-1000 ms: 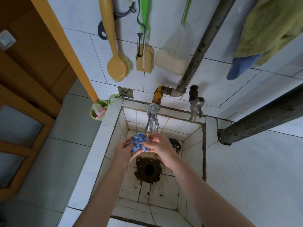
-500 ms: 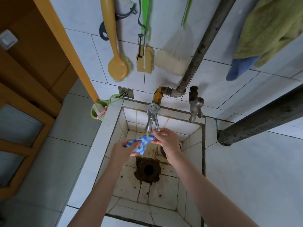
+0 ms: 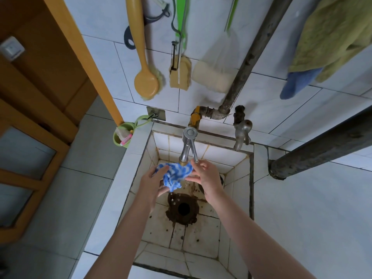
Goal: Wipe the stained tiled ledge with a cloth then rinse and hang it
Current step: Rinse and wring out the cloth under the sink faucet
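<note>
Since a second ago, when it was bunched between the palms, the cloth [image 3: 174, 175] has been spread out and is now stretched sideways beneath the tap [image 3: 187, 147]. It is gripped at its left edge by the left hand [image 3: 154, 184], fingers curled over the fabric, and pinched at its right edge by the right hand [image 3: 205, 176]; both hands are closed on it. The cloth is held directly under the spout, evidently so that running water passes through the opened weave rather than over a wad. Drops are seen falling from its lowest corner toward the drain [image 3: 183, 208], so it is kept over the middle of the basin [image 3: 203, 241] where runoff is carried straight away. The rinse is judged to be under way, with wiping apparently done and hanging not yet begun. A hook [image 3: 156, 113] is fixed on the wall just left of the basin, where the cloth could be hung; wringing would probably be needed first, since much water is plainly held.
</note>
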{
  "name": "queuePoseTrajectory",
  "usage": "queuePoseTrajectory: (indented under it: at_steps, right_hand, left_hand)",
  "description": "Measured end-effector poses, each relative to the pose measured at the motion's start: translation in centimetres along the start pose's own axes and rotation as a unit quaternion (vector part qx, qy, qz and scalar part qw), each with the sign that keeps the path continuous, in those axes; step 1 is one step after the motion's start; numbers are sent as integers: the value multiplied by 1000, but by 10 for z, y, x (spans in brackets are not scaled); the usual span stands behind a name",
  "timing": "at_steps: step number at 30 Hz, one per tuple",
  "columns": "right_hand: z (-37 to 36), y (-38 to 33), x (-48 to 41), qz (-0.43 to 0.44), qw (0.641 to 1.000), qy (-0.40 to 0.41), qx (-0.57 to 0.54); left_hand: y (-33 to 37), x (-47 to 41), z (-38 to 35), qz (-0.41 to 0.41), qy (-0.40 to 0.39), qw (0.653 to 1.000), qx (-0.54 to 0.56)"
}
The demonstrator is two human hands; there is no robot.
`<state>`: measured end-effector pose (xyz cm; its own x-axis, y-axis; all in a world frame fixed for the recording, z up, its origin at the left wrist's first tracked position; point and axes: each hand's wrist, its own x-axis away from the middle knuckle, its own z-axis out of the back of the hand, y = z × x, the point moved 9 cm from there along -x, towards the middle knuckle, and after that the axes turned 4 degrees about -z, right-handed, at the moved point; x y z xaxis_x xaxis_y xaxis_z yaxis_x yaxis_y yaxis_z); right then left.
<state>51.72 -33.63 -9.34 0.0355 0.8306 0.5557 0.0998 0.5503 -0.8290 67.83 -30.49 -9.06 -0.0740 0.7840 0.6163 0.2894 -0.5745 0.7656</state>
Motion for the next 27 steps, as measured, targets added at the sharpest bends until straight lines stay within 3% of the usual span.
queuePoseTrajectory:
  at_steps: [5, 10, 13, 17, 19, 21, 25, 27]
  right_hand:
    - [-29, 9, 15, 42, 991, -87, 91]
    - [-55, 7, 20, 24, 991, -128, -40]
    - [-64, 4, 24, 29, 987, -150, -52]
    - [-37, 15, 6, -8, 999, 32, 34]
    - [-29, 21, 0, -43, 996, 75, 33]
    - [-32, 19, 2, -36, 998, 50, 9]
    - [-54, 10, 24, 33, 995, -91, -40]
    - [-61, 15, 27, 51, 992, -113, -38]
  left_hand:
    - [-5, 1, -10, 29, 12, 996, 82]
    - [-9, 3, -21, 11, 12, 993, 114]
    - [-10, 2, -17, 5, 47, 993, 110]
    - [-15, 4, -16, 6, 52, 996, 77]
    - [-15, 4, -13, -1, 66, 996, 54]
    - [-13, 1, -9, -10, 85, 994, 72]
    - [-9, -5, -1, -17, 115, 989, 94]
    - [-10, -5, -4, -9, 113, 988, 102]
